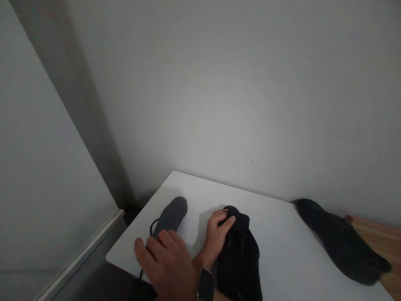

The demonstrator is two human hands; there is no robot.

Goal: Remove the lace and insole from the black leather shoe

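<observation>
In the head view, we find a black shoe (241, 263) on a white tabletop (282, 246), just right of the crossed hands. Its upper is uniformly dark and matte, with a flap-like raised portion at the far end. The left hand (217, 228) is clamped on that far end, thumb laid over the flap and fingers around the left side.

We note a grey insole (174, 213), flat and plain with a rounded tip, lying on the tabletop to the left of the black shoe. The right hand (167, 259), a smartwatch (206, 285) at its wrist, crosses over the left forearm with fingers bent above the insole's near end. We cannot tell whether these fingers are closed on anything. A black cord (151, 228) loops beside the insole.

A second dark shoe (341, 242) rests near the tabletop's right side, well apart from both hands and beside a wooden surface (379, 236).

The lower picture edge cuts off the black shoe's near end. The right hand covers the insole's near end and part of the cord. Dim light obscures seams and lacing on both shoes.
</observation>
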